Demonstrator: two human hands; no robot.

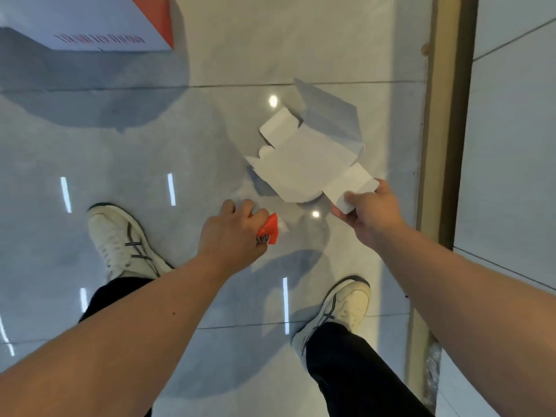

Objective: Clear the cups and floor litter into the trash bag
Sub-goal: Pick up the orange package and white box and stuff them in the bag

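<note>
**Two hands loaded, no trash bag in view**

Both hands carry litter above a glossy tiled floor [210, 64]. The right hand [368, 210] pinches one end flap of a flattened white carton [307, 164] between thumb and fingers, so the rest of the unfolded carton hangs out ahead of the hand, apparently clear of the floor, with its reflection beneath. The left hand [233, 233] is curled tight around a crumpled orange wrapper [268, 231], of which only a corner with a barcode pokes out past the knuckles. The person's two white sneakers [123, 242] stand well apart below the arms. A white box with orange edging [99, 25] sits on the floor at the upper left. A brass-coloured floor strip [439, 145] runs along the right side.

Neither the trash bag nor any cup appears, so both pieces probably have to be carried some way yet.

The carton looks the likelier to go astray: it is held by a single flap, and a swing of the arm or a brush against a leg could bend that flap at its crease and let the sheet slip free. The wrapper seems secure, but with both hands full, opening a bag's mouth could force a loosened grip and drop one piece back onto the slick tile.
</note>
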